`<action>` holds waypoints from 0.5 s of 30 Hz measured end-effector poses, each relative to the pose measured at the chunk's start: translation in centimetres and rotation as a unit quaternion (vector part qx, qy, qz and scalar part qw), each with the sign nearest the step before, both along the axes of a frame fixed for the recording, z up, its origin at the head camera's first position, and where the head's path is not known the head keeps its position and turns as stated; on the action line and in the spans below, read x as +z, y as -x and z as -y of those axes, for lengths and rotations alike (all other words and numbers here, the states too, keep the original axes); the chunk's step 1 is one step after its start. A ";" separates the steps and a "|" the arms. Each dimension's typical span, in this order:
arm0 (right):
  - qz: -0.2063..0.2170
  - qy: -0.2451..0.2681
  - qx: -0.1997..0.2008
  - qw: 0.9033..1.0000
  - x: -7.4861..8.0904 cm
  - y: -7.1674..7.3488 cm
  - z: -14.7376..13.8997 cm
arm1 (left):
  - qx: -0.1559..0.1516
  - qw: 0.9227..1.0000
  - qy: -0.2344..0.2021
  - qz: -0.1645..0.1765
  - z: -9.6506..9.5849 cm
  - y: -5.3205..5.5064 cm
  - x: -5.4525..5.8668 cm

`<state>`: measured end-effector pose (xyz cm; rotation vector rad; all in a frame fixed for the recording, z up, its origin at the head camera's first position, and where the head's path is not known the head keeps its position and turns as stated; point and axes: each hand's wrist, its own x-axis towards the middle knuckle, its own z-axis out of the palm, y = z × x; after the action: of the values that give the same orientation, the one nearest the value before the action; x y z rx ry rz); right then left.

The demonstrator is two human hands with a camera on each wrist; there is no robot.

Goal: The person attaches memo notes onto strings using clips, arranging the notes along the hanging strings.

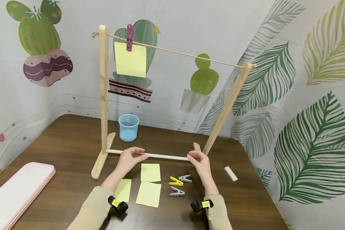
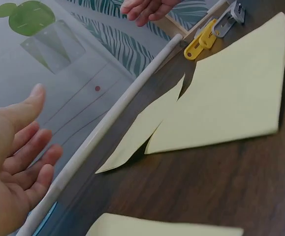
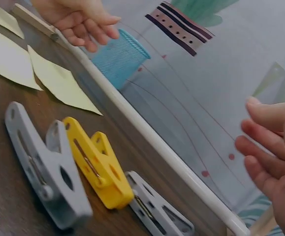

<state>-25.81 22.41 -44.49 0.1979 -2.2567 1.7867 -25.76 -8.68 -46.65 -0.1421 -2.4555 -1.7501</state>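
Note:
My left hand (image 1: pixel 131 159) is held over the left part of a white crossbar (image 1: pixel 164 156), its fingers loosely bent with nothing between them. Toward the bar's right end is my right hand (image 1: pixel 200 162), thumb and fingers apart in the right wrist view. Three yellow sticky notes (image 1: pixel 150 172) lie on the table in front of the bar, one partly behind the left forearm. Between the notes and the right forearm sit a yellow clothespin (image 3: pixel 98 162) and two grey clothespins (image 3: pixel 46 167). On the rope (image 1: pixel 175 50) above, a purple clothespin (image 1: pixel 129 36) pins another yellow note (image 1: pixel 130 60).
Two wooden posts (image 1: pixel 103 89) on feet carry the rope and crossbar. A blue mesh cup (image 1: pixel 128 127) stands behind the bar near the left post. At the table's left lies a white, pink-edged flat case (image 1: pixel 21 195); a small white block (image 1: pixel 231 173) is on the right.

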 end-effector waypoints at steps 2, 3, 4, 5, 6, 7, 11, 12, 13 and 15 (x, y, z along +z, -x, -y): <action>0.007 -0.013 0.008 1.000 -0.4 0.1 -0.4 | -0.016 1.000 0.005 0.001 0.1 -0.1 0.0; 0.009 -0.020 0.013 1.000 -0.6 0.1 -0.6 | -0.020 1.000 0.009 0.000 0.1 -0.1 0.0; 0.011 -0.029 0.019 0.999 -0.7 0.1 -0.8 | -0.025 1.000 0.014 -0.002 0.1 -0.1 0.0; 0.012 -0.036 0.026 0.999 -0.7 0.1 -1.0 | -0.029 0.999 0.019 -0.003 0.2 -0.2 -0.1; 0.013 -0.044 0.034 0.998 -0.8 0.1 -1.1 | -0.033 0.999 0.025 -0.004 0.1 -0.2 0.0; 0.015 -0.053 0.042 0.998 -0.8 0.0 -1.3 | -0.038 0.999 0.035 -0.004 0.1 -0.2 -0.1; 0.030 -0.084 0.077 0.993 -0.8 -0.2 -1.9 | -0.072 0.995 0.064 0.004 0.1 -0.3 -0.3; 0.034 -0.089 0.086 0.992 -0.8 -0.2 -2.0 | -0.084 0.994 0.072 0.006 0.1 -0.3 -0.4; 0.036 -0.095 0.097 0.990 -0.8 -0.2 -2.1 | -0.096 0.992 0.079 0.008 0.1 -0.3 -0.5; 0.039 -0.104 0.117 0.987 -0.7 -0.2 -2.3 | -0.118 0.989 0.091 0.009 0.1 -0.3 -0.5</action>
<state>-25.59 24.71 -45.24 0.4581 -2.5693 1.6889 -25.48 -8.75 -47.18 -0.4535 -2.7046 -1.6084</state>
